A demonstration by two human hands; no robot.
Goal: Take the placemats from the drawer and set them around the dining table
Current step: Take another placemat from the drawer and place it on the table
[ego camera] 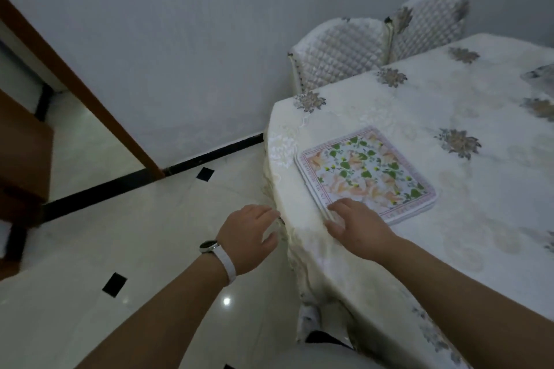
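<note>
One stack of placemats [365,172] lies on the counter [479,189], near the rounded corner closest to the person. Layered edges show along its near-left side, so more than one mat appears to be there, though the count cannot be read. No mat is visible at any other place on the part of the counter in view; the far end and right side run out of frame. Judgement: the fetching step looks complete, and distribution around the counter is still to do, or barely begun.

Condition of the placemats: square with rounded corners, flat and apparently stiff, floral print in peach, white and green inside a pink lettered border. The stack sits square on itself and turned at an angle to the counter edge, fully supported on the cream embroidered tablecloth [404,117].

The right hand [356,223] rests with fingers spread and extended on the near corner of the stack, pressing or steadying it; its grip is not closed around anything. The left hand [250,237], with a white watch [214,252] at the wrist, hovers just beside the counter edge over the floor, fingers loosely curled and empty.

Two quilted chairs [380,42] stand at the far side of the counter.
</note>
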